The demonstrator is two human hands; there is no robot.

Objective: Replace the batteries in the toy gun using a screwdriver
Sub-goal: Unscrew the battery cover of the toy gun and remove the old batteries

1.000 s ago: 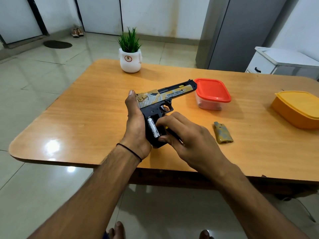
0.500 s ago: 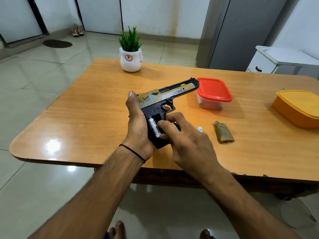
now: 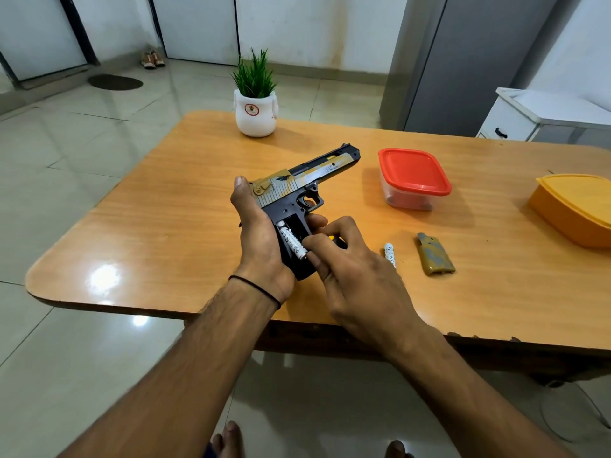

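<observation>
My left hand (image 3: 261,246) grips the black and gold toy gun (image 3: 304,180) by its handle, barrel pointing away and to the right. The handle's battery bay is uncovered: one white battery (image 3: 291,241) sits in the left slot and the right slot is empty. My right hand (image 3: 357,276) pinches that battery's lower end with its fingertips. A yellow and black piece (image 3: 334,240) peeks out under its fingers, mostly hidden. A second white battery (image 3: 390,254) lies on the table, with the camouflage grip cover (image 3: 434,254) beside it.
The wooden table (image 3: 172,226) also carries a potted plant (image 3: 255,104) at the back, a red-lidded clear box (image 3: 413,176) and an orange lidded box (image 3: 575,206) at the right edge. A grey cabinet and a white unit stand behind.
My right hand has shifted down to the lower end of the battery in the handle. A loose battery now shows on the table to its right. The gun has tilted slightly.
</observation>
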